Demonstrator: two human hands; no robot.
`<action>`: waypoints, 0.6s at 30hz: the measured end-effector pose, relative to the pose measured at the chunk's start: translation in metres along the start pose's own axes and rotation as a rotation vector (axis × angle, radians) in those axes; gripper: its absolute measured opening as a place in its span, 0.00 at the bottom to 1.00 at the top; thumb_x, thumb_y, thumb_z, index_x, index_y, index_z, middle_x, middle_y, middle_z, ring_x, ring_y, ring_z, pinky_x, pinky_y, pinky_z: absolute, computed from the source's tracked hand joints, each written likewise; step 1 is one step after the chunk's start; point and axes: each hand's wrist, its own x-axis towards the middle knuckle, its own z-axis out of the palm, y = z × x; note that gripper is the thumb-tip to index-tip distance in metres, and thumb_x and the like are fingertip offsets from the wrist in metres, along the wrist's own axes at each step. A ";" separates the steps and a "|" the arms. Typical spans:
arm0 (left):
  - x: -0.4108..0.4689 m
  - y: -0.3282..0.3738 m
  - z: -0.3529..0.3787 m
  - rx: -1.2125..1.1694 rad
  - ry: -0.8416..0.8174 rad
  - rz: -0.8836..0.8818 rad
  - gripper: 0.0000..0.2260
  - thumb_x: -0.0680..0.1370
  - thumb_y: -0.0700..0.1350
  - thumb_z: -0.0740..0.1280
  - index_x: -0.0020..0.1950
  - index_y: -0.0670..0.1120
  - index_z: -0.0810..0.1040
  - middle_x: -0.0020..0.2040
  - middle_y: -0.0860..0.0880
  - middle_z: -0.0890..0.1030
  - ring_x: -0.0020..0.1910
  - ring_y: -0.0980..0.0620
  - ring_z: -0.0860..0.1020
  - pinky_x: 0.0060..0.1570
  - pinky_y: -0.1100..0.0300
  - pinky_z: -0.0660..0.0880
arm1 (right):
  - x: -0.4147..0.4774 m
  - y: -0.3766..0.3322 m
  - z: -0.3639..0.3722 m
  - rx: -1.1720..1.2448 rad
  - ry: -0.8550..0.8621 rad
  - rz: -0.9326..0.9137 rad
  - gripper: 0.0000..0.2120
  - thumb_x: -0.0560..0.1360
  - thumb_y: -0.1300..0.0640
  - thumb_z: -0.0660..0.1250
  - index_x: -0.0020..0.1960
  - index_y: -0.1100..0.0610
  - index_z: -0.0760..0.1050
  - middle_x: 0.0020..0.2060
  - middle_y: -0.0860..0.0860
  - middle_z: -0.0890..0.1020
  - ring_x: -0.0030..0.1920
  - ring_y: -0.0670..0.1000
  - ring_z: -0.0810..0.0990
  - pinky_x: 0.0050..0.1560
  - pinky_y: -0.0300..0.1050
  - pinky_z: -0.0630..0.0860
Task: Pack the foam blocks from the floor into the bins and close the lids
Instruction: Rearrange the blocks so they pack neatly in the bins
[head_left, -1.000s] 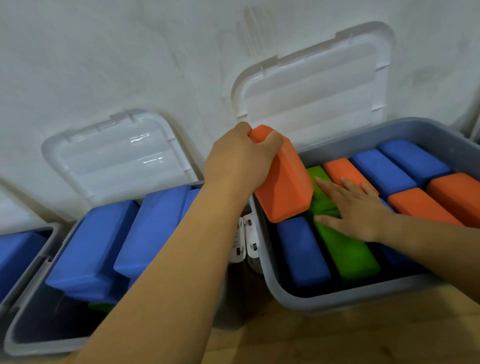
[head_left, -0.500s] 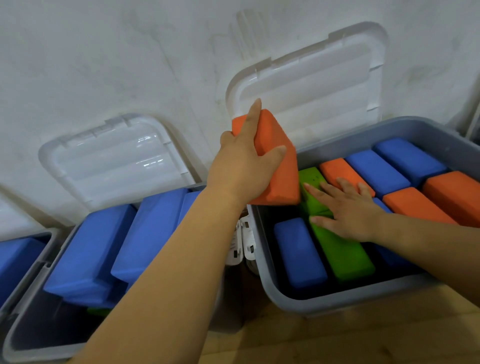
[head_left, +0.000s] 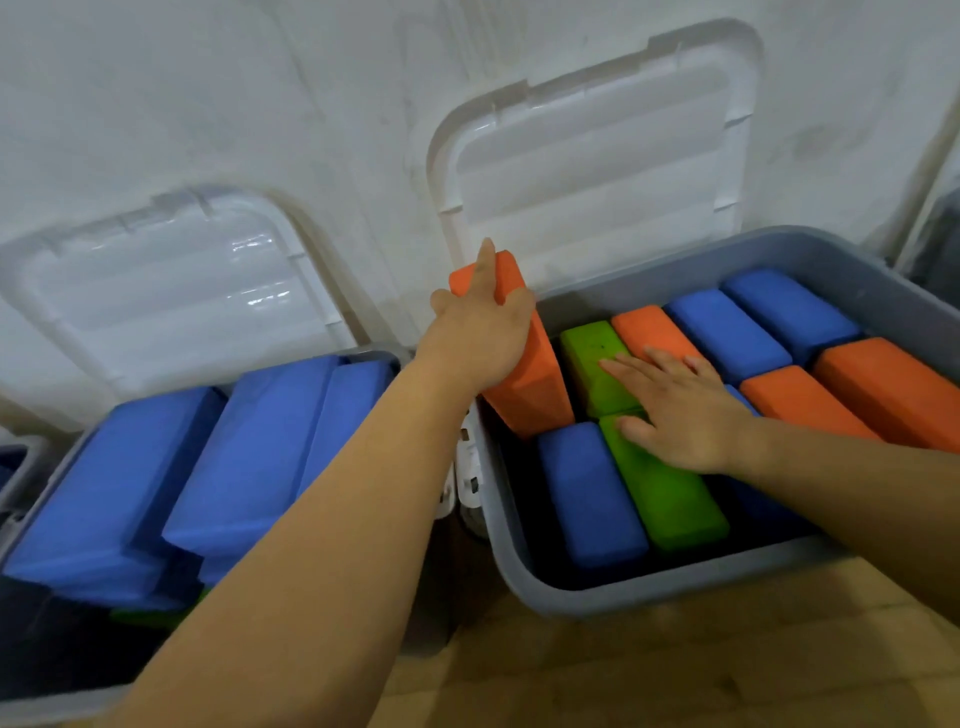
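Far-left bin (head_left: 26, 478): cut off by the frame edge, only a grey corner with some blue inside
Left bin (head_left: 47, 704): grey, holds big blue blocks (head_left: 119, 483) lying tilted on each other; a scrap of green (head_left: 150, 618) shows beneath them, too hidden to make out; the left forearm covers its near right corner
Left lid (head_left: 171, 291): white, open, leaning back on the wall (head_left: 208, 93)
Latches (head_left: 470, 467): white, in the gap between the two bins, partly hidden by the arm
Left hand (head_left: 478, 338): grips the orange block (head_left: 535, 384) near its top, forefinger straight up along it, thumb round the front edge
Orange block: stands on end, leaning, in the right bin's back left corner, beside the back green block (head_left: 589, 353)
Right bin (head_left: 649, 592): grey, on the wooden floor (head_left: 675, 670), packed with a front blue block (head_left: 587, 493), a front green block (head_left: 670, 499), and more orange (head_left: 893, 389) and blue (head_left: 727, 332) ones behind
Right lid (head_left: 597, 171): white, open, against the wall
Right hand (head_left: 685, 410): flat, fingers straight, pressing on both green blocks; it and its arm hide the blocks beneath
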 end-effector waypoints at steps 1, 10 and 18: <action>0.003 -0.002 0.002 -0.022 -0.004 -0.001 0.30 0.84 0.59 0.53 0.82 0.63 0.42 0.79 0.37 0.57 0.72 0.33 0.66 0.69 0.43 0.64 | -0.001 0.000 0.000 -0.004 0.007 -0.003 0.46 0.65 0.30 0.34 0.82 0.40 0.45 0.82 0.42 0.51 0.82 0.50 0.47 0.78 0.58 0.48; 0.032 -0.005 0.029 -0.063 0.052 0.033 0.31 0.83 0.64 0.55 0.83 0.60 0.47 0.79 0.39 0.62 0.75 0.38 0.66 0.73 0.45 0.65 | -0.002 -0.003 0.010 0.104 0.184 0.167 0.36 0.72 0.38 0.52 0.79 0.47 0.62 0.80 0.56 0.60 0.79 0.60 0.57 0.74 0.66 0.56; 0.046 -0.035 0.099 0.212 -0.087 -0.067 0.30 0.85 0.61 0.49 0.84 0.52 0.45 0.74 0.32 0.64 0.69 0.32 0.71 0.67 0.42 0.66 | 0.004 -0.003 0.009 0.081 0.106 0.147 0.37 0.72 0.38 0.45 0.81 0.44 0.56 0.81 0.52 0.57 0.81 0.56 0.53 0.75 0.59 0.57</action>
